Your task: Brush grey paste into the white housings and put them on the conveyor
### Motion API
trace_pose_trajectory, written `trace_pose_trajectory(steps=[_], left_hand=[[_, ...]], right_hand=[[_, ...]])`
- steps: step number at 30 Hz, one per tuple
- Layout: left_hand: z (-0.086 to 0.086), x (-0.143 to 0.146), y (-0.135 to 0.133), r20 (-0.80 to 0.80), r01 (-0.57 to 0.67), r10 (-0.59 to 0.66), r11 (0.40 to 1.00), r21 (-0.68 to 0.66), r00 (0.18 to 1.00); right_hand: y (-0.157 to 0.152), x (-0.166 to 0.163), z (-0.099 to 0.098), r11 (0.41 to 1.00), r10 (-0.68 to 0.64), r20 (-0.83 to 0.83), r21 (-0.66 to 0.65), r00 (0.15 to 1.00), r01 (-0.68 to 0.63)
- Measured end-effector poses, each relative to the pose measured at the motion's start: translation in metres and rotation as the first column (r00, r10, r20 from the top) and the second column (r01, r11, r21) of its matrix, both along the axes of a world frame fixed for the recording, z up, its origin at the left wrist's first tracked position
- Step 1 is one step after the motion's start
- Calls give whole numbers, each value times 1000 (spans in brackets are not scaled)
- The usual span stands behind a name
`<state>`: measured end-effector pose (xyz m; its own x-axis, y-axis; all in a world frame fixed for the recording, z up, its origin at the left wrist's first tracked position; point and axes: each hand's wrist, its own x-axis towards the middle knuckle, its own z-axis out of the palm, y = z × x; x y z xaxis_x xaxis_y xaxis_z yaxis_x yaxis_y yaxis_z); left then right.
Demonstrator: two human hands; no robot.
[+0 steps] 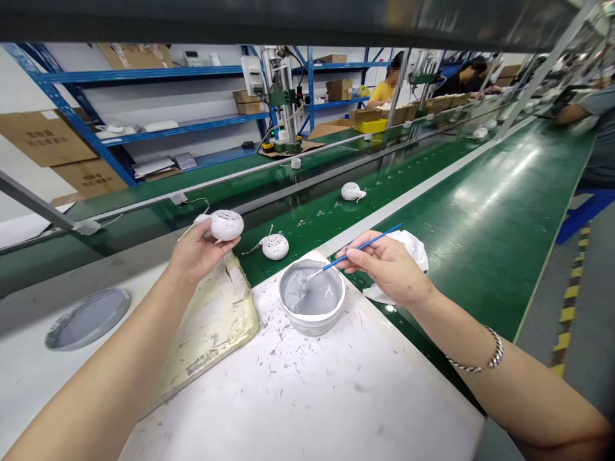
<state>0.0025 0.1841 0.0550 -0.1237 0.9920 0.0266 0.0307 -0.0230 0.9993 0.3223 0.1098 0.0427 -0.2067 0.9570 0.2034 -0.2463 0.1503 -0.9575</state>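
Observation:
My left hand [196,251] is closed around a round white housing with a slotted top [227,225], held above the board's far edge; a cord trails from it. In my right hand [379,262] is a thin blue paintbrush [361,247], gripped between thumb and fingers. Its bristle end dips into grey paste inside a white tub [313,325] on the white tabletop. A similar white housing [275,247] lies on the green belt between my hands, with its cord to the left. Crumpled white tissue [408,250] lies behind my right hand.
A paint-smeared yellowish board [211,339] and a grey-coated round lid [88,318] lie at left. Another housing [353,191] rests farther up the green conveyor belt [312,221]. Beyond are blue shelves [158,74] with cartons and a press machine [283,96]. Co-workers sit along the line.

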Motion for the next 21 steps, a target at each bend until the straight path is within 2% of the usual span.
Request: trace_pose_trajectory(steps=[3, 7, 12, 18, 21], left_hand=[[13, 1, -41, 265, -27, 35, 999, -33, 964], [16, 7, -93, 407, -81, 117, 991, -104, 906], [5, 21, -129, 333, -140, 157, 987, -74, 930], [2, 26, -141, 236, -183, 151, 975, 122, 960], [4, 26, -145, 204, -212, 180, 966, 147, 962]], right_hand=[[1, 0, 0, 996, 8, -97, -92, 995, -17], [1, -3, -3, 984, -13, -163, -180, 987, -17], [-1, -7, -7, 976, -40, -207, -217, 977, -6], [0, -9, -9, 988, 3, -246, -151, 969, -42], [-1, -9, -8, 990, -4, -254, -138, 967, -33]])
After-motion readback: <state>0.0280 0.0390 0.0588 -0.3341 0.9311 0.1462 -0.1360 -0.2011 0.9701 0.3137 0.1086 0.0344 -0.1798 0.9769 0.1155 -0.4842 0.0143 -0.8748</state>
